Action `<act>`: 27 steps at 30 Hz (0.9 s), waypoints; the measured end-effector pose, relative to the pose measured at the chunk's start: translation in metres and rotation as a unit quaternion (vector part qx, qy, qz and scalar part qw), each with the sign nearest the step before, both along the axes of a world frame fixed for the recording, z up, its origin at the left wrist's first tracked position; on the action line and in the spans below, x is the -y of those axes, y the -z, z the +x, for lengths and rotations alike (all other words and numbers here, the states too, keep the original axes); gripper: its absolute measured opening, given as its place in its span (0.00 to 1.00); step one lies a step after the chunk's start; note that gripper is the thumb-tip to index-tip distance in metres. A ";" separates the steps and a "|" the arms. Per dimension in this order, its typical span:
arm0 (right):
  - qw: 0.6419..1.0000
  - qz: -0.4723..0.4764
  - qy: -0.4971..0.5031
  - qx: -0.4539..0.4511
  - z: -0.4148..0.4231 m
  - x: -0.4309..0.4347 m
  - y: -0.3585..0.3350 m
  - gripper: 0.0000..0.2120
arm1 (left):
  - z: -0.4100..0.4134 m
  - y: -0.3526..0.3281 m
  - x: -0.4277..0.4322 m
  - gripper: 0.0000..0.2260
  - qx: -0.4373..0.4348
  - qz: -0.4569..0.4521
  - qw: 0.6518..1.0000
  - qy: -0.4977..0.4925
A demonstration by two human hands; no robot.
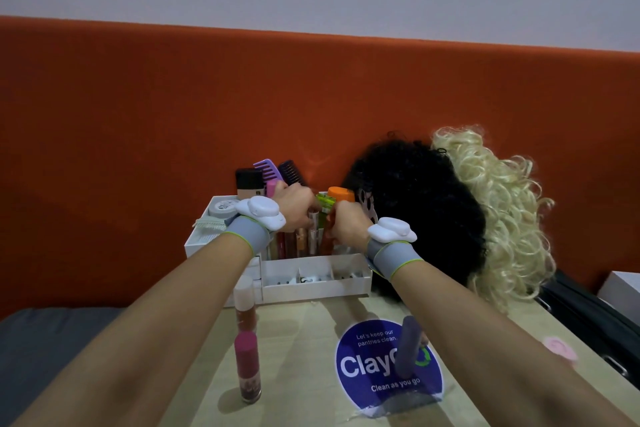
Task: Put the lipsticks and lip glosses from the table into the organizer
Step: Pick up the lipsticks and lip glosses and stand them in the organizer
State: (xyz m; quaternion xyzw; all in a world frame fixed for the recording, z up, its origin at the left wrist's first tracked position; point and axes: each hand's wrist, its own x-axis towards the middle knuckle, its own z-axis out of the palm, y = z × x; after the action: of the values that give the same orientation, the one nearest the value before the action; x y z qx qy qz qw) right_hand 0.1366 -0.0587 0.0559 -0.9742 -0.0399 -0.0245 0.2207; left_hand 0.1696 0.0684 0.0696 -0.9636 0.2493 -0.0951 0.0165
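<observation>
A white organizer (313,282) stands at the table's far edge, with several lip gloss tubes (300,240) upright in its middle compartment. Both hands are over that compartment. My left hand (296,210) pinches the top of a silver-capped lip gloss (313,222). My right hand (347,226) is curled in a fist around a reddish tube (329,222), mostly hidden. On the table near me stand a red lip gloss with a clear cap (245,307), a pink-capped lip gloss (247,369) and a dark purple lipstick (408,347).
Combs (266,170), a black-capped bottle (248,184), an orange-capped bottle (341,194) and a jar (223,210) fill the organizer's back. A black wig (422,204) and a blond wig (502,218) lie to the right. A blue round sticker (363,367) is on the table. An orange partition rises behind.
</observation>
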 end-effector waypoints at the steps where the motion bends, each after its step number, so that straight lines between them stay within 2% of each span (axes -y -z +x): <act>1: 1.000 0.004 -0.003 -0.004 0.000 0.000 -0.001 0.19 | 0.000 0.000 0.000 0.13 0.001 0.008 1.000 0.000; 5: 0.999 0.035 -0.024 -0.007 0.000 0.000 0.003 0.18 | -0.003 0.000 0.001 0.14 0.013 0.032 0.999 0.006; 7: 0.999 0.046 -0.028 -0.010 0.001 0.000 0.003 0.14 | -0.006 -0.001 0.001 0.14 0.012 0.041 0.999 0.008; 10: 0.997 0.064 -0.032 -0.003 0.000 0.001 0.004 0.08 | -0.010 0.000 0.002 0.09 0.023 0.070 0.997 0.005; 13: 0.996 0.086 -0.036 -0.012 -0.002 0.000 0.005 0.05 | -0.011 0.003 0.001 0.11 0.029 0.078 0.997 0.001; 17: 0.994 0.101 -0.031 -0.027 -0.002 0.000 0.005 0.14 | -0.010 0.002 0.001 0.15 0.022 0.044 0.999 -0.001; 24: 0.993 0.114 -0.001 0.007 -0.005 -0.003 0.006 0.14 | -0.009 0.002 0.000 0.17 0.012 0.008 1.000 -0.002; 27: 0.996 0.087 -0.007 0.017 -0.007 -0.001 0.005 0.17 | -0.011 0.000 0.000 0.18 0.001 0.001 1.000 -0.003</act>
State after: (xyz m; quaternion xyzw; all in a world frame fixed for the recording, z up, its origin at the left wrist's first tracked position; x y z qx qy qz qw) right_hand 0.1292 -0.0582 0.0509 -0.9505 -0.0481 -0.0432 0.3038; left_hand 0.1590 0.0682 0.0695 -0.9643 0.2460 -0.0960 0.0178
